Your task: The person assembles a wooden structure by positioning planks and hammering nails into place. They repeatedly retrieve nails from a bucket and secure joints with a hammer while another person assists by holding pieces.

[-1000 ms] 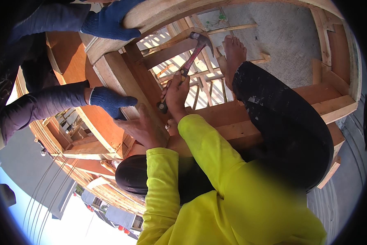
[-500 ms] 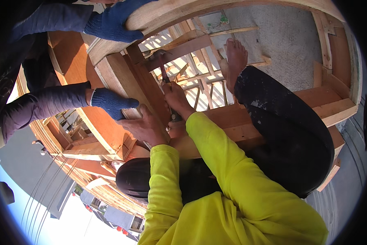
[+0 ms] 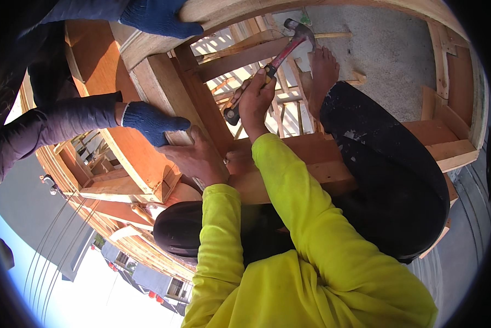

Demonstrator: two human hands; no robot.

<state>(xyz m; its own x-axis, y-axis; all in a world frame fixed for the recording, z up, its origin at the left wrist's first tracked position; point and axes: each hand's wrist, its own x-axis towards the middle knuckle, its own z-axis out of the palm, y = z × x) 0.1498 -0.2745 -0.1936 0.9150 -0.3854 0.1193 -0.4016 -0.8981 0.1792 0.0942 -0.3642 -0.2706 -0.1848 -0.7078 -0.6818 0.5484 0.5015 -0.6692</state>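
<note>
My right hand (image 3: pixel 256 101) is closed round the handle of a claw hammer (image 3: pixel 286 50), whose red shaft slants up and to the right over the open frame. Its steel head is near my bare foot (image 3: pixel 323 71). My left hand (image 3: pixel 197 159) grips the near end of a thick wooden beam (image 3: pixel 166 82), thumb on its top face. Just beyond, a co-worker's blue-gloved hand (image 3: pixel 150 123) rests on the same beam, close to my fingers. The co-worker's other gloved hand (image 3: pixel 158 19) lies on the curved timber at the top.
A reddish plywood panel (image 3: pixel 95 60) lies at the left under the co-worker's arms. Crosspieces (image 3: pixel 243 59) span the opening, with slats and loose wood below. Grey concrete (image 3: pixel 387 65) shows at the upper right. Thin cables (image 3: pixel 54 257) run past the lower left, outside the structure.
The hammer has swung up and to the right, away from the reddish board beside the beam, with my right hand raised. My left hand has stayed on the beam.
</note>
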